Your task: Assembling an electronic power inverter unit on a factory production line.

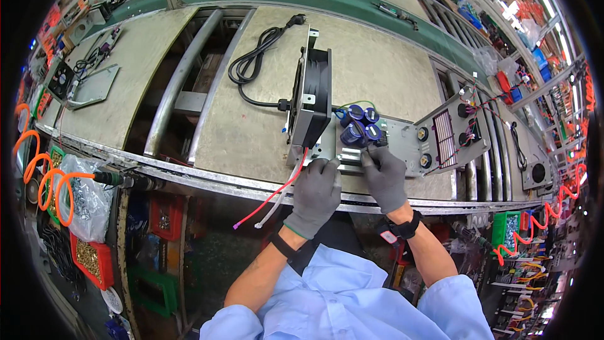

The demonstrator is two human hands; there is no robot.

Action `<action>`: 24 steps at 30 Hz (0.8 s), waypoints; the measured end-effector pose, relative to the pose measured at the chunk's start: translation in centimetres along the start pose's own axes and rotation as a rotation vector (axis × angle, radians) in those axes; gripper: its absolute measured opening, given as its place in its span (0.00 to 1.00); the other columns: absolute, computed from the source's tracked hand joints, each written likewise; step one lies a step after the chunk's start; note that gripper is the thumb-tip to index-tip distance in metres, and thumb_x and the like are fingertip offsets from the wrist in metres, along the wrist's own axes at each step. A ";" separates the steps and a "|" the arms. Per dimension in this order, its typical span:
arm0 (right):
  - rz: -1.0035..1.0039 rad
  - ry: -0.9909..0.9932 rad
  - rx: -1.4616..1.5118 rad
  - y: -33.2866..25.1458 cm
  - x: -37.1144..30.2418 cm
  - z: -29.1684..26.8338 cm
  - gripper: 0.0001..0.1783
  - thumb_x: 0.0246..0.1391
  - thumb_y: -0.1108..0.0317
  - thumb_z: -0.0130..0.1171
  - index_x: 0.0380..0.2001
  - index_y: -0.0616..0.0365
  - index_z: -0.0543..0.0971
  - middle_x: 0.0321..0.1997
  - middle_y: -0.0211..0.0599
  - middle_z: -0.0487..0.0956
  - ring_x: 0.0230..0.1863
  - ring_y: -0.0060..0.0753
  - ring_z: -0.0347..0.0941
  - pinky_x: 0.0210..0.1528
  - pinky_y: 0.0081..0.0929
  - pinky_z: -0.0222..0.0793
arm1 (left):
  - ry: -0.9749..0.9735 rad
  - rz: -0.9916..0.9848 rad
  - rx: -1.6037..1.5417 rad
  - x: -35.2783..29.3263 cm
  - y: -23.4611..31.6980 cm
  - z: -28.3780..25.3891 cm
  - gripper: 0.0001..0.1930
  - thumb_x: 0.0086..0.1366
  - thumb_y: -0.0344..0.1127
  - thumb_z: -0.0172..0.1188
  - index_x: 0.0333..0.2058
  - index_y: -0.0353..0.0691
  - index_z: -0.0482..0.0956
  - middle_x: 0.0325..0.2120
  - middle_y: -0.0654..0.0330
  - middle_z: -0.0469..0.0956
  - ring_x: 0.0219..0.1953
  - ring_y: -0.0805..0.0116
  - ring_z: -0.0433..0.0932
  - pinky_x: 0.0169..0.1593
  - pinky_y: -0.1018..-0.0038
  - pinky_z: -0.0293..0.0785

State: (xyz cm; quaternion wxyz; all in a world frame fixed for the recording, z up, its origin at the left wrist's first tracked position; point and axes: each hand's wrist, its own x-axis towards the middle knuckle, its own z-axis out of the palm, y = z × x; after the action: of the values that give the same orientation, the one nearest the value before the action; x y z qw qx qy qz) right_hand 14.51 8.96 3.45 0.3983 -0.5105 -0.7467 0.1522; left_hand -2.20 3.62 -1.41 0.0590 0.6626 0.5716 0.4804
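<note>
In front of me, an open metal chassis (402, 129) rests on a board at the bench's near edge. A black fan (319, 97) stands upright on its left end, and a vented end panel (445, 138) rises on the right. Between them sits a circuit board with several dark blue capacitors (352, 133). My gloved left hand (316, 196) is closed on the chassis's near edge, below the fan. Beside it hang red wires (270, 198) and white ones. My gloved right hand (385, 179) is pinched by the capacitors and silver heat sinks; its fingertips hide whatever they hold.
A black power cord (251, 66) lies coiled behind the fan. Metal rollers (185, 82) run beside the board. Another partly built unit (97, 88) lies to the left. Orange coiled hoses (63, 179), a power driver (135, 181) and a red screw bin (91, 263) are near the left edge.
</note>
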 end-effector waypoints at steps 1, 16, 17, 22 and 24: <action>0.016 0.018 0.008 0.0 -0.1 0.1 0.07 0.60 0.70 0.67 0.34 0.65 0.82 0.25 0.48 0.81 0.23 0.36 0.79 0.29 0.31 0.73 | -0.005 -0.002 -0.011 0.0 0.0 0.1 0.14 0.66 0.33 0.60 0.48 0.37 0.81 0.39 0.52 0.77 0.35 0.52 0.79 0.39 0.59 0.77; -0.024 -0.040 -0.006 0.0 0.1 -0.2 0.09 0.60 0.70 0.67 0.31 0.65 0.80 0.23 0.48 0.80 0.24 0.40 0.79 0.29 0.35 0.72 | 0.025 0.007 0.049 0.0 0.3 0.1 0.13 0.65 0.35 0.60 0.47 0.38 0.80 0.38 0.50 0.77 0.37 0.50 0.80 0.40 0.57 0.77; -0.080 -0.024 -0.034 0.0 0.0 0.0 0.09 0.61 0.70 0.67 0.31 0.66 0.81 0.22 0.47 0.80 0.24 0.34 0.77 0.29 0.34 0.72 | 0.015 0.001 0.046 0.0 0.2 0.1 0.13 0.65 0.35 0.60 0.47 0.37 0.80 0.38 0.50 0.77 0.37 0.50 0.80 0.40 0.57 0.77; 0.094 0.020 0.025 0.2 -0.4 0.5 0.08 0.60 0.71 0.67 0.31 0.65 0.81 0.23 0.51 0.80 0.24 0.43 0.79 0.30 0.35 0.72 | 0.004 -0.004 0.042 0.1 0.0 0.1 0.13 0.64 0.34 0.61 0.47 0.38 0.79 0.38 0.50 0.77 0.37 0.49 0.80 0.40 0.56 0.77; 0.018 0.000 0.004 0.3 -0.4 0.5 0.09 0.60 0.69 0.67 0.31 0.63 0.80 0.26 0.51 0.81 0.27 0.53 0.80 0.30 0.41 0.72 | 0.002 -0.016 0.050 -0.1 0.0 0.1 0.13 0.63 0.34 0.61 0.46 0.38 0.79 0.38 0.50 0.77 0.37 0.48 0.79 0.40 0.56 0.77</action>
State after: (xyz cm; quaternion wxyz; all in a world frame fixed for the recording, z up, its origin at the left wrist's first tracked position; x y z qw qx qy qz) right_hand 14.37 8.82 2.81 0.3980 -0.5164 -0.7418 0.1572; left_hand -2.10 3.59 -1.46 0.0454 0.6588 0.5888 0.4661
